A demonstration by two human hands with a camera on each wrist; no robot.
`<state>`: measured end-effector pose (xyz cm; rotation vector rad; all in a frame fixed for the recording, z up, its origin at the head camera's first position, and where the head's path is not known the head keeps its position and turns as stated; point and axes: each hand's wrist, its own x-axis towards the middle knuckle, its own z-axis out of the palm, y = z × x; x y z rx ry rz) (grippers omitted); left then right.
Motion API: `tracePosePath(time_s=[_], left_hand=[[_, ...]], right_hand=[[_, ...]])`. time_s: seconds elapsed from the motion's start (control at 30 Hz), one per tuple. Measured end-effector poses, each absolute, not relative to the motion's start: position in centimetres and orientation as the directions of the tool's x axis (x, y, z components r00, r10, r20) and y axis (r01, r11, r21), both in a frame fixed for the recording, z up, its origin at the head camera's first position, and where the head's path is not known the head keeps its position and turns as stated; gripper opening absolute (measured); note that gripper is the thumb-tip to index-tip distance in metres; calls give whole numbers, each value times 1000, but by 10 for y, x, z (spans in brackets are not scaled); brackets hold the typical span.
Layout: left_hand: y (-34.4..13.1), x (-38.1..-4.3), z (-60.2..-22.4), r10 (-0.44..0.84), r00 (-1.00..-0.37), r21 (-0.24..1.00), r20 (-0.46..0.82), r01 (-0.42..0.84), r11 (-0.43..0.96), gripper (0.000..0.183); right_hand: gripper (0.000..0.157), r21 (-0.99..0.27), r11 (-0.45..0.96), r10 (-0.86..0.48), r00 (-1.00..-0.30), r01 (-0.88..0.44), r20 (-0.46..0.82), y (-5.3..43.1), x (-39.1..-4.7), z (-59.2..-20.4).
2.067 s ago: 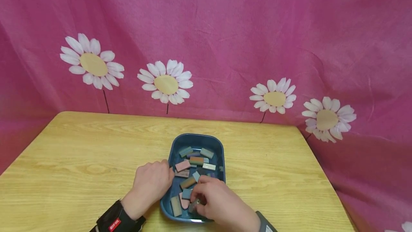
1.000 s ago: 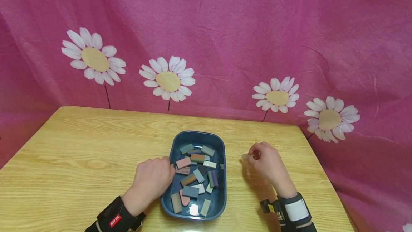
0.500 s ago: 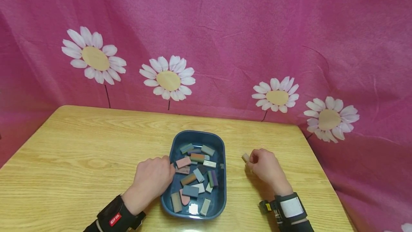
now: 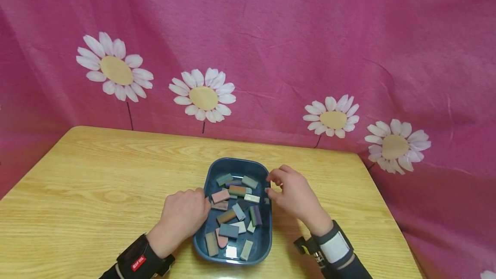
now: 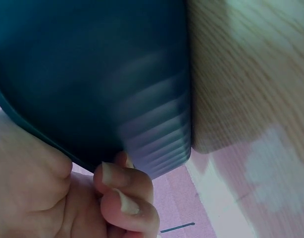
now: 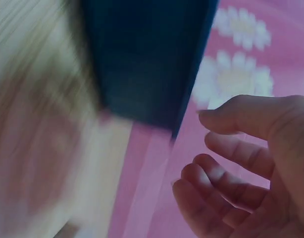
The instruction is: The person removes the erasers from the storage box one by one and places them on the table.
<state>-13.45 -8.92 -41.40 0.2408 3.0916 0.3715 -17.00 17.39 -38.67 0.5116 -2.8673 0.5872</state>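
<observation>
A dark blue plastic bin stands on the table with several small erasers lying loose in it. Among them are a pink eraser, a grey-blue eraser and a green-purple eraser. My left hand grips the bin's left rim; in the left wrist view its curled fingers press against the outer wall. Over the bin's right rim hovers my right hand, thumb and fingers apart. In the right wrist view nothing lies between its loosely bent fingers.
The wooden table reaches out on both sides of the bin. A pink cloth with large daisies hangs behind its far edge. Black straps with small cameras sit on both wrists.
My right hand took a small beige eraser from the bin, set it on the table to the right and let go. It has since moved left to the bin; the left hand keeps its grip.
</observation>
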Motion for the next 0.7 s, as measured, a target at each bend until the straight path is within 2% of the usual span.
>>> tracePosePath(time_s=[0.27,0.5,0.7], left_hand=[[-88,-136,-413,156,-988,257,-19,146,955,30],[-88,-135,-415,156,-988,241,6,153,958,29],[-89,-136,-416,153,-988,255,-6,146,956,29]], right_hand=[[17,-214,767,-597,-795,-605,108,112,-178,-366],[28,-215,746,-659,-746,-630,-97,82,-186,-365],[16,-202,726,-687,-709,-658,-160,65,-192,-381]])
